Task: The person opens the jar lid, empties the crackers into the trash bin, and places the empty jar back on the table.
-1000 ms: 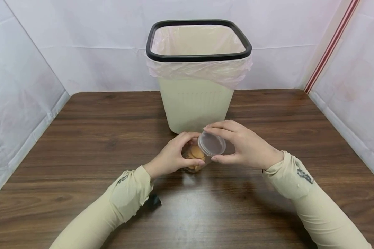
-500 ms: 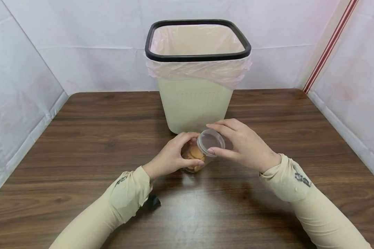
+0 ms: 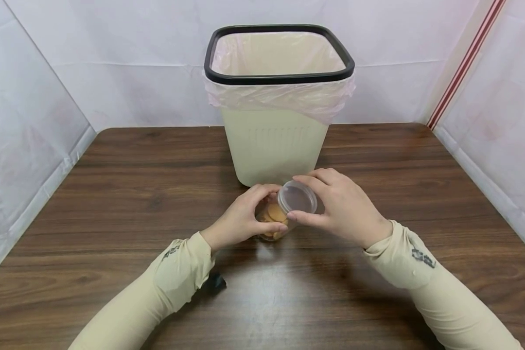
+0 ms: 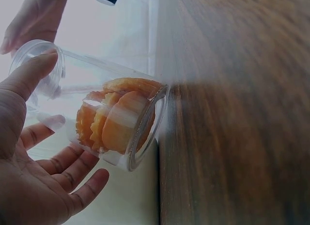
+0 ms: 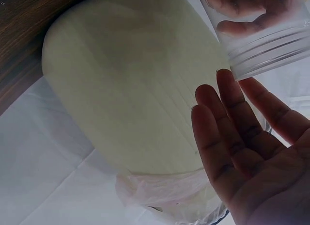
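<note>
A clear round jar (image 3: 273, 221) with several orange-brown, wavy-edged biscuits (image 4: 118, 120) at its bottom stands tilted on the table. Its translucent round lid (image 3: 298, 197) faces up and right at the mouth; whether it is screwed tight I cannot tell. My left hand (image 3: 240, 218) grips the jar's side, with the thumb (image 4: 36, 72) near the lid in the left wrist view. On the lid's rim lie the thumb and index finger of my right hand (image 3: 343, 206), at opposite edges. The right wrist view shows the other fingers of that hand (image 5: 232, 123) extended beside the jar's ridged end (image 5: 271, 50).
A tall cream bin (image 3: 275, 146) with a black rim (image 3: 280, 78) and a pinkish liner (image 3: 280, 97) stands just behind the hands. A small dark object (image 3: 216, 282) lies beside the left sleeve. White sheeting (image 3: 135, 63) closes off the back and both sides of the table (image 3: 113, 194).
My right hand has turned a little, its thumb passing from under the lid's lower edge to its lower left, its index finger shifting slightly right. My left hand and the jar have barely moved.
</note>
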### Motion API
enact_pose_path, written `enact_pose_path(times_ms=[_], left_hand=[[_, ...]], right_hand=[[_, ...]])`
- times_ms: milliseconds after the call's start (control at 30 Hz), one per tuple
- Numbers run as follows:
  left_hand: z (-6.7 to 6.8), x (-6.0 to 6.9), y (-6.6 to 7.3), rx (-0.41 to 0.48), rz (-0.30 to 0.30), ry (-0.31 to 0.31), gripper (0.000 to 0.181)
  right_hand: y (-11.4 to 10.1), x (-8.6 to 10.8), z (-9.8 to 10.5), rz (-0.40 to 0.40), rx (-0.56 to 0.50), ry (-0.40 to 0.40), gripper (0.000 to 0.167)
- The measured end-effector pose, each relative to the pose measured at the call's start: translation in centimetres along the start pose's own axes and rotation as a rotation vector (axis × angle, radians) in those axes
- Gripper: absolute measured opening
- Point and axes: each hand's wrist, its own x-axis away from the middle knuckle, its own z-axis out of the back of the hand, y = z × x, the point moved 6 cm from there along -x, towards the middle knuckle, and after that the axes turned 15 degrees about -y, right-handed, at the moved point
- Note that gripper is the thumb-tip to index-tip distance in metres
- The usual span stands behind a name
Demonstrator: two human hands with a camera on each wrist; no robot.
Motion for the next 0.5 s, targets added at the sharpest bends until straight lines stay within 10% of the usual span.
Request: enact_pose_path(times_ms=[500], left_hand=[[0.06, 0.04, 0.28, -0.001, -0.006, 0.000, 0.062]], right_hand=[[-0.32, 0.00, -0.13, 0.003, 0.032, 0.014, 0.064]])
